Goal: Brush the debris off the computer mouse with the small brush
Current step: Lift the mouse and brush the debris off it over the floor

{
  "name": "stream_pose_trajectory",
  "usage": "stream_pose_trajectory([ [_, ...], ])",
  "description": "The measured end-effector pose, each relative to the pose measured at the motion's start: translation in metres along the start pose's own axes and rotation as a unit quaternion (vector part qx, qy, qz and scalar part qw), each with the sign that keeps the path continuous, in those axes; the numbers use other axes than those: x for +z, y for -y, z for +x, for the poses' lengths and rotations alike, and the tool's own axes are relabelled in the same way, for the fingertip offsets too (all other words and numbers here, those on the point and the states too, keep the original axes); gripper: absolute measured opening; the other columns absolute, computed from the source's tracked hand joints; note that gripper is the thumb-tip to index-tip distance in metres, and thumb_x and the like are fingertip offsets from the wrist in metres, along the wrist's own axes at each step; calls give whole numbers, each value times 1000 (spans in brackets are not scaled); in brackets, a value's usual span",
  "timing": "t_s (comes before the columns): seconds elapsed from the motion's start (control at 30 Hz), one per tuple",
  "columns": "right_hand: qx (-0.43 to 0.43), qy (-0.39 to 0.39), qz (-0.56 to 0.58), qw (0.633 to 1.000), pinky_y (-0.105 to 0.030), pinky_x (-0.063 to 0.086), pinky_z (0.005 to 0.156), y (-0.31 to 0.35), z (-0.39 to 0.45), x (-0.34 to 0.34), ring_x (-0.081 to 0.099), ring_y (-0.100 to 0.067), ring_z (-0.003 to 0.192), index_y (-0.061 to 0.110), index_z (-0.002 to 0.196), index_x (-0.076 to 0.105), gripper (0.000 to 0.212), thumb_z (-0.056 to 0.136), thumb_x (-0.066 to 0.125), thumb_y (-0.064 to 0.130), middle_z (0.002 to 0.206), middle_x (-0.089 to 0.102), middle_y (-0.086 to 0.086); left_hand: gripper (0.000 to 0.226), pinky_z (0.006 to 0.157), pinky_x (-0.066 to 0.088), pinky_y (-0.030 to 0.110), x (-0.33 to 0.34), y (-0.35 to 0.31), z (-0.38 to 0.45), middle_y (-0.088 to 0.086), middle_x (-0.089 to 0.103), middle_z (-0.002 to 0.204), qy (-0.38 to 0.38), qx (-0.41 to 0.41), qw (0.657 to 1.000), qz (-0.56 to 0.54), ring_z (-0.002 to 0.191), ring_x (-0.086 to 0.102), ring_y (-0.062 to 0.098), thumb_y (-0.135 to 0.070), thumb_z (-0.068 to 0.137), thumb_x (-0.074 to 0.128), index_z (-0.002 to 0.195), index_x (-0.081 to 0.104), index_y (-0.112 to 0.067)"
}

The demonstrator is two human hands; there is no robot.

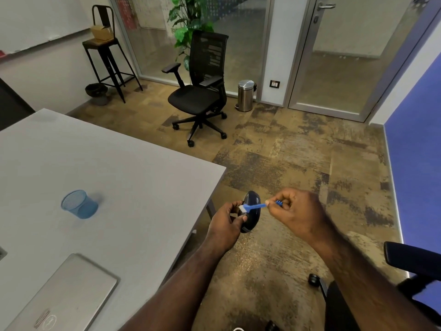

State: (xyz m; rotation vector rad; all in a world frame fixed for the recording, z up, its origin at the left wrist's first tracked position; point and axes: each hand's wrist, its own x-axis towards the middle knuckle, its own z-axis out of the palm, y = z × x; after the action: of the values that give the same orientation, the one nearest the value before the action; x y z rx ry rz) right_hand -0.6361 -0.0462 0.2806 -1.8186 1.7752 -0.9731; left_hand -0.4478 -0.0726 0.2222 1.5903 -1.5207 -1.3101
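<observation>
Mouse: dark computer mouse held off the table corner over the carpet, long axis running 12 to 6 o'clock, top face turned toward 3 o'clock.
Left hand: clamped on the mouse from its 9 o'clock side.
Brush: small blue brush lying 3 to 9 o'clock, white bristles on the mouse.
Right hand: at 3 o'clock of the mouse, fingers pinched on the brush handle.
Table: grey, with a blue mesh cup and a closed laptop.
</observation>
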Motion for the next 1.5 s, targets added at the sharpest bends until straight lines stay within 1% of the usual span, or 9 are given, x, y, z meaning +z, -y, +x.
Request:
stream_pose_trajectory([
  [0.17,64,-122,-43,990,-11,26,29,-10,7,-7,49,4,40,22,81,72,6,86,72,25,43,47,13,39,65,41,11,-1,-2,-4,-12,61,108,16,10,1000,-1,87,57,-6,-18,91,64,129,56,-25],
  [0.27,56,-93,-10,994,-14,27,32,-14,7,-10,42,-4,37,26,76,71,8,84,73,27,41,47,12,39,67,43,11,-2,-1,-6,-12,60,109,22,15,1000,-13,88,57,-6,-16,92,63,129,56,-25],
  [0.33,38,-52,-50,997,-14,28,33,-16,4,-8,44,-4,38,25,77,72,6,83,73,28,43,47,13,37,74,52,18,-2,-1,-6,-9,61,110,22,10,999,-45,90,60,-3,-16,92,62,128,56,-23],
  [0.47,68,-104,-124,984,-14,25,36,-23,5,-16,43,0,38,21,82,74,7,83,74,28,50,50,15,34,86,60,41,-4,-1,-7,1,64,112,31,-13,991,-127,98,69,15,-11,93,61,125,58,-22],
  [0.67,-39,67,3,997,-14,28,41,-17,-2,-21,39,-4,42,29,71,71,14,78,78,19,48,45,11,35,67,59,25,-7,0,-7,10,66,112,23,-51,972,-227,94,71,19,-3,95,57,128,57,-12],
  [0.87,-37,11,19,999,-21,31,41,-17,6,-23,39,-4,44,27,73,72,7,79,75,25,50,45,12,28,68,60,30,-11,2,-7,13,70,110,21,-68,960,-272,88,74,19,-2,95,56,121,60,-14],
  [1.03,-36,138,57,988,-15,29,40,-15,5,-20,36,-2,40,29,71,72,6,75,77,31,45,47,15,25,70,62,34,-15,3,-6,11,73,100,-2,-76,955,-286,90,73,26,-3,95,56,118,62,-13],
  [1.2,-13,47,20,999,-21,29,40,-16,10,-14,36,-4,41,27,72,71,9,79,75,30,45,43,12,28,86,59,48,-15,5,-8,16,72,109,-10,-77,948,-307,98,71,34,-2,96,54,123,59,-6],
  [1.5,24,-59,8,998,-22,40,34,-23,25,15,56,-3,48,33,81,65,14,87,61,45,56,61,8,24,82,61,39,-38,21,-21,2,78,98,-48,-87,936,-338,91,75,20,-7,96,55,116,66,-17],
])
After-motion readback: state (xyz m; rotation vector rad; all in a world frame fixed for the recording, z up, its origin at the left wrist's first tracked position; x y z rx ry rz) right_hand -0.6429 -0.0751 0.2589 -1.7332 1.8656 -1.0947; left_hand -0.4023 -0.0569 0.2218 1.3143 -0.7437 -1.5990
